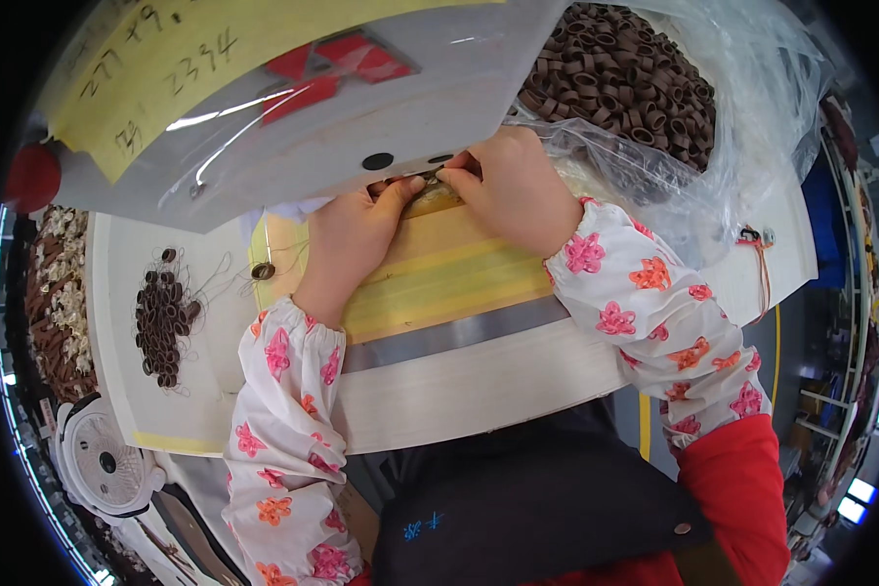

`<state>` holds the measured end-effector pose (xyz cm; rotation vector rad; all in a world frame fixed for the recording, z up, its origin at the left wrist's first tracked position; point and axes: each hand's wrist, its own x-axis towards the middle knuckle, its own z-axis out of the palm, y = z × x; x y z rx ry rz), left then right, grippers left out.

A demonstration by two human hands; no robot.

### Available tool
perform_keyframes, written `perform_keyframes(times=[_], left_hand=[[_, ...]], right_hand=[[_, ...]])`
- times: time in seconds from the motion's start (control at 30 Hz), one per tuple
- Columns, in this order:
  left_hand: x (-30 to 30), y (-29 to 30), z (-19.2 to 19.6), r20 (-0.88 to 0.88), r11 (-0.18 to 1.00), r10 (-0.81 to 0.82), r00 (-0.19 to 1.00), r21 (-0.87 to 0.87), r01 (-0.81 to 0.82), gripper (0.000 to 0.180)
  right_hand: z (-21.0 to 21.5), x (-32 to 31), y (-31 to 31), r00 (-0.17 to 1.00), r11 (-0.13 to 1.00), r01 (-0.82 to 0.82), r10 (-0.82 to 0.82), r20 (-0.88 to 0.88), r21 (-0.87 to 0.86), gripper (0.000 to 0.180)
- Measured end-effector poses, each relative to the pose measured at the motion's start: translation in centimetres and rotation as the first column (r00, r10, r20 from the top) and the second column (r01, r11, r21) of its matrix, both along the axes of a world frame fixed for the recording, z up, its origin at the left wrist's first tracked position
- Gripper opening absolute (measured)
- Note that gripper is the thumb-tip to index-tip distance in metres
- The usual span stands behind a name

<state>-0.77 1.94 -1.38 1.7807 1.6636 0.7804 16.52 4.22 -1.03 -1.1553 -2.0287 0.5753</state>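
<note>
Under the lower edge of a grey machine head (pixel 400 127), my left hand (pixel 356 234) and my right hand (pixel 518 190) meet with thumbs and fingertips pinched close together. Whatever they pinch is small and mostly hidden by the fingers and the machine, so I cannot make it out. Beneath them lies a work surface covered with yellow tape (pixel 449 283). Left of my left wrist, a single brown loop (pixel 263 271) rests with thin threads trailing from it. Farther left is a pile of brown loops (pixel 163 322) with loose threads.
Many brown loops (pixel 625 83) fill a clear plastic bag (pixel 752 127) at the back right of the white table (pixel 488 366). A yellow paper (pixel 166 73) is stuck on the machine. A white fan (pixel 107 459) stands at lower left. Small red-handled snippers (pixel 752 237) lie at the right edge.
</note>
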Motion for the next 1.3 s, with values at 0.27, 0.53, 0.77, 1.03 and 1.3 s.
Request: perform_keyframes(times=[0.27,0.53,0.77,1.03,1.3], left_hand=[[0.1,-0.2,0.1,0.047,0.995,0.057,0.997,-0.084,-0.053,0.028],[0.1,0.2,-0.5,0.034,0.997,0.016,0.999,0.079,-0.018,0.028],[0.2,-3.8,0.3,-0.188,0.895,-0.051,0.981,0.427,0.128,0.030],[-9.1,-6.8,0.9,-0.162,0.932,0.194,0.968,0.338,-0.130,0.020],[-2.0,-4.6,1.1,-0.301,0.835,-0.010,0.953,0.523,0.174,0.025]], right_hand=[[-0.5,0.0,0.0,1.000,1.000,-0.010,0.010,-0.012,0.016,0.012],[-1.4,0.1,0.0,0.999,0.997,-0.011,0.015,-0.049,0.080,0.012],[1.4,2.1,-1.4,0.993,0.977,-0.055,0.031,0.117,0.204,0.014],[7.3,14.4,2.3,0.835,0.886,0.254,-0.403,0.374,0.388,0.012],[6.6,14.4,5.2,0.799,0.859,0.253,-0.445,0.405,0.445,0.014]])
